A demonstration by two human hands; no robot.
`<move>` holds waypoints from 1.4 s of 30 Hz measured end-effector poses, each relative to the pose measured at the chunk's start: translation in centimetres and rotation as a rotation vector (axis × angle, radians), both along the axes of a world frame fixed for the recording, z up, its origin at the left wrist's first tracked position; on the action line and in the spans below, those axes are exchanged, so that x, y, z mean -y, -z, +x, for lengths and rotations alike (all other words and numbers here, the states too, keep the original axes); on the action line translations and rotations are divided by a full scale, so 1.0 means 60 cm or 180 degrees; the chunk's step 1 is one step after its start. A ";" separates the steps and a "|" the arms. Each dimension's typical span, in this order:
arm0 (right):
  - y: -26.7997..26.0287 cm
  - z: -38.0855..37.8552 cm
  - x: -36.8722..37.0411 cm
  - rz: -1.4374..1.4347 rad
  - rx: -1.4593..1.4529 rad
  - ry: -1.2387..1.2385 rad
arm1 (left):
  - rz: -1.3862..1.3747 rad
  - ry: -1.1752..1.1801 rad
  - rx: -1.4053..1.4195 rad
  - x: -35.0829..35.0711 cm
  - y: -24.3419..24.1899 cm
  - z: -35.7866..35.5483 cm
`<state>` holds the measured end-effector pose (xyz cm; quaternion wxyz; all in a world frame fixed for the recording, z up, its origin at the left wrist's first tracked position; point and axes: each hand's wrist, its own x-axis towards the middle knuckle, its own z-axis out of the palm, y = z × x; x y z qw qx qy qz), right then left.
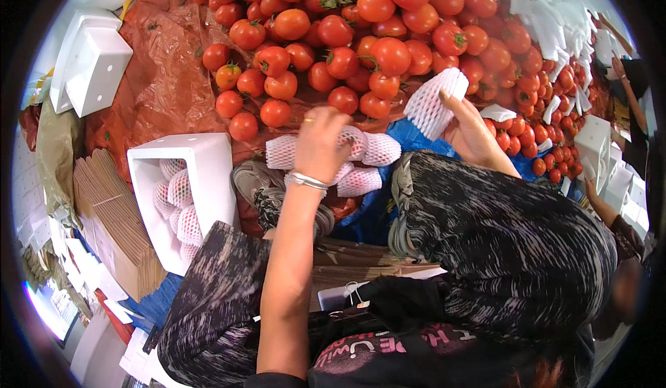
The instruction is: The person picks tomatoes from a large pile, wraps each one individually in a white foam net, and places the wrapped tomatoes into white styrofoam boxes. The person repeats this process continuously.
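Note:
My right hand (473,130) pinches a white foam net sleeve (436,103), with the thumb on its near side. Whether the sleeve has anything inside cannot be made out. My left hand (321,141), slightly blurred and wearing a ring and a bracelet, is over a small group of foam-sleeved tomatoes (382,149) between my shoes. Its fingers curl downward, and the back of the hand hides what they touch. Beyond both hands lies a big pile of loose red tomatoes (333,50) on red plastic sheeting (156,50).
On my left, a white foam box (213,180) tilted on its side holds several sleeved tomatoes. Flattened cardboard (112,216) is stacked beside it. More foam boxes (104,70) stand at the far left. Loose foam sleeves (541,13) lie at upper right; other people's arms (632,97) show at the right rim.

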<state>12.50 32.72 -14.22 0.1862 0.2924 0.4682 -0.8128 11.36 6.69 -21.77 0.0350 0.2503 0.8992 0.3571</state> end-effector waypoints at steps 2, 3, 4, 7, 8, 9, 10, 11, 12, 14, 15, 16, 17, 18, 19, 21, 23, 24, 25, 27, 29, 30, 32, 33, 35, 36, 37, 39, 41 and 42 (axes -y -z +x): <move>-0.011 0.009 -0.009 -0.0100 -0.0087 0.0172 | -0.0612 0.0328 0.0123 -0.015 0.028 0.037; -0.010 0.014 -0.004 -0.0182 -0.0107 0.0243 | -0.1026 0.0362 -0.0070 -0.007 0.052 0.057; -0.012 0.022 -0.009 -0.0217 -0.0128 0.0346 | -0.1113 0.0387 0.0047 -0.010 0.052 0.059; -0.023 0.046 -0.019 -0.0300 0.0009 0.0656 | -0.1373 0.0417 0.0324 -0.011 0.049 0.042; -0.031 0.060 -0.017 -0.0362 0.0100 0.0806 | -0.1474 0.0386 0.0387 -0.007 0.045 0.038; -0.043 0.073 -0.015 -0.0420 0.0193 0.0973 | -0.1570 0.0373 0.0448 -0.006 0.039 0.031; -0.052 0.084 -0.020 -0.0454 0.0143 0.0802 | -0.1581 0.0231 0.0662 0.002 0.032 0.023; -0.033 0.097 -0.046 -0.0256 0.0142 0.0883 | -0.1452 0.0074 0.0651 0.002 0.026 0.019; -0.006 0.119 -0.088 -0.0005 0.0148 0.1000 | -0.1123 -0.0068 0.0669 -0.013 0.021 0.020; 0.045 0.149 -0.141 0.0313 0.0214 0.1150 | -0.0763 -0.0034 0.0807 -0.017 0.002 0.032; 0.048 0.157 -0.145 0.0364 0.0232 0.1172 | -0.0674 0.0168 0.0888 -0.020 -0.018 0.036; 0.048 0.164 -0.153 0.0392 0.0236 0.1182 | -0.0574 0.0372 0.0969 -0.027 -0.029 0.040; 0.043 0.166 -0.152 0.0398 0.0219 0.1159 | -0.0366 0.0562 0.1095 -0.038 -0.030 0.044; 0.038 0.170 -0.151 0.0388 0.0202 0.1124 | -0.0474 0.0889 0.0831 -0.050 -0.032 0.051; 0.032 0.173 -0.153 0.0379 0.0182 0.1078 | -0.0577 0.1217 0.0566 -0.066 -0.033 0.057; 0.010 0.181 -0.165 0.0487 0.0113 0.1020 | -0.1566 0.1917 0.0455 -0.114 -0.028 0.059; -0.009 0.190 -0.168 0.0570 0.0028 0.0905 | -0.2329 0.2192 0.0915 -0.129 0.007 0.058; -0.007 0.195 -0.158 0.0521 0.0003 0.0800 | -0.2318 0.2015 0.1131 -0.119 0.011 0.060; -0.016 0.201 -0.164 0.0497 -0.0028 0.0727 | -0.2409 0.1969 0.1284 -0.123 0.015 0.061; -0.029 0.210 -0.152 0.0354 -0.0086 0.0541 | -0.1874 0.0630 0.1327 -0.115 0.141 0.105; -0.080 0.235 -0.220 0.0639 -0.0223 0.0647 | -0.2422 0.1473 0.1163 -0.208 0.053 0.081; -0.075 0.234 -0.203 0.0473 -0.0247 0.0527 | -0.2087 0.0802 0.1424 -0.185 0.118 0.095; -0.100 0.244 -0.215 0.0570 -0.0352 0.0424 | -0.2307 0.1119 0.1280 -0.177 0.080 0.094; -0.111 0.244 -0.220 0.0583 -0.0418 0.0363 | -0.2435 0.1271 0.1187 -0.170 0.059 0.092; -0.122 0.233 -0.218 0.0477 -0.0529 0.0172 | -0.1948 0.0560 0.1527 -0.130 0.055 0.096; -0.137 0.226 -0.223 0.0454 -0.0619 0.0081 | -0.1743 0.0240 0.1649 -0.123 0.055 0.087; -0.145 0.214 -0.226 0.0362 -0.0676 -0.0015 | -0.1378 -0.0182 0.1776 -0.103 0.061 0.080; -0.185 0.193 -0.263 0.0323 -0.0944 -0.0073 | -0.1146 -0.0049 0.1736 -0.075 -0.060 0.034; -0.211 0.164 -0.268 0.0180 -0.1156 -0.0291 | -0.1027 0.0072 0.1277 -0.010 -0.115 0.005; -0.229 0.147 -0.278 0.0158 -0.1268 -0.0383 | -0.0857 0.0034 0.1217 0.030 -0.172 -0.004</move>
